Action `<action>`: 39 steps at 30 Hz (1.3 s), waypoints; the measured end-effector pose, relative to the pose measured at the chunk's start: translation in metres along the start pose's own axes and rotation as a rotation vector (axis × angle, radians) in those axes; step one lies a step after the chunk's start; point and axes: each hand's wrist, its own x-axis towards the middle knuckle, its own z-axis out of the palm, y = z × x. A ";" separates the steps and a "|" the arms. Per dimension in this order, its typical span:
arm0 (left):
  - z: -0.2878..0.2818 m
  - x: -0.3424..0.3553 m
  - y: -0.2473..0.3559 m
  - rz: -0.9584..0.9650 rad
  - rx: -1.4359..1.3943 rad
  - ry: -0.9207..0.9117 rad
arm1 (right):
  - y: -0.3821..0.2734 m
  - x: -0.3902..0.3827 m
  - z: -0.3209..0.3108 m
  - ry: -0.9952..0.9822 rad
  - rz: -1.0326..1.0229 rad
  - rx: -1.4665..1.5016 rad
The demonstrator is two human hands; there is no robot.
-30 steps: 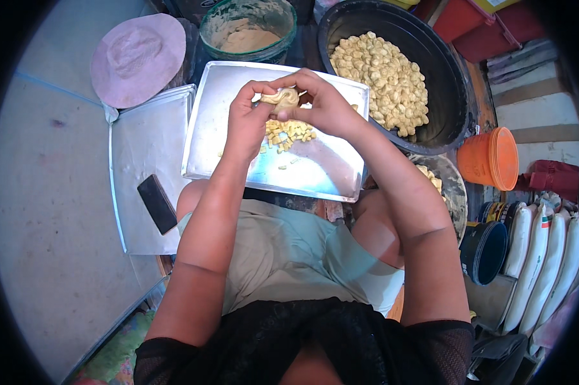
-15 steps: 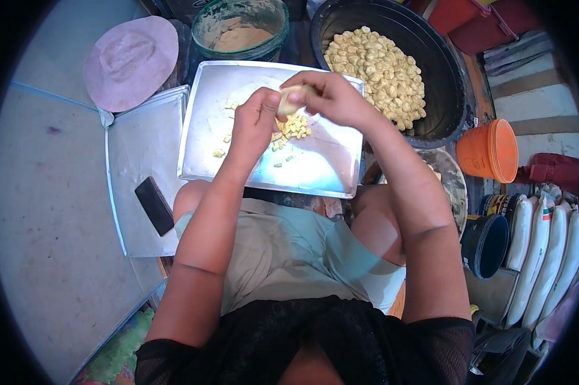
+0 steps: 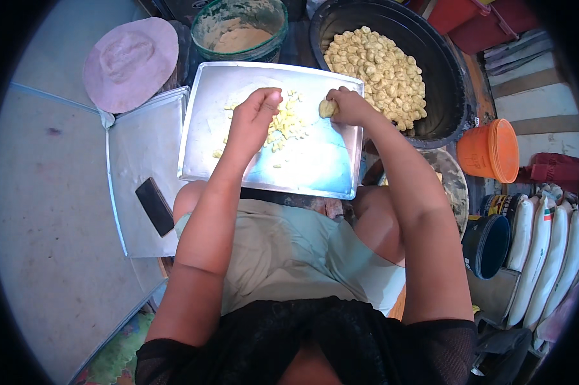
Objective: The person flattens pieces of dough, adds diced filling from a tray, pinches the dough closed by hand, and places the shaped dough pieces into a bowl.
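Observation:
A shallow metal tray [image 3: 302, 176] rests in front of me above my lap, with small pale-yellow cut pieces [image 3: 288, 128] scattered over its middle. My right hand [image 3: 350, 108] is closed on a rounded lump of dough [image 3: 328, 108] near the tray's right edge. Over the left part of the tray is my left hand [image 3: 256, 117], its fingers curled in and the thumb pressed against them. Whatever those fingers hold, if anything, is hidden. Beyond my right hand, a large black tub [image 3: 446, 90] contains a heap of similar pale dough lumps [image 3: 379, 74].
A green bucket [image 3: 273, 48] with light brown powder stands behind the tray. To the left are a pinkish hat [image 3: 129, 64], more metal trays [image 3: 135, 141] and a phone [image 3: 153, 205]. On the right are an orange bucket [image 3: 485, 153], a dark bucket [image 3: 488, 246] and white sacks [image 3: 530, 256].
My hands have come apart. The right one has moved right toward the tub, carrying the dough lump, while the left stays over the tray. The cut pieces are more uncovered now.

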 end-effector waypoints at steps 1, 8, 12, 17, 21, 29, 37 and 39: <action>0.002 0.002 -0.003 0.013 0.054 -0.028 | 0.007 0.010 -0.003 -0.020 -0.098 0.143; 0.015 0.001 -0.009 -0.131 -0.284 -0.021 | -0.063 -0.015 -0.052 -0.057 -0.555 0.963; 0.006 0.004 -0.003 -0.110 -0.370 0.052 | -0.037 0.000 -0.046 0.163 -0.295 0.556; -0.016 0.007 0.001 -0.133 -0.610 0.247 | -0.002 0.014 -0.008 0.054 -0.142 0.519; -0.020 0.007 0.008 -0.185 -0.774 0.252 | -0.022 0.007 0.002 0.377 -0.400 -0.062; -0.020 0.008 -0.001 -0.113 -0.819 0.214 | -0.077 -0.013 0.007 -0.144 -0.405 -0.048; -0.025 0.009 -0.008 -0.144 -0.956 0.136 | -0.075 -0.005 0.012 0.081 -0.470 0.047; -0.025 0.010 -0.006 -0.155 -1.071 0.103 | -0.068 0.002 0.009 0.134 -0.458 0.191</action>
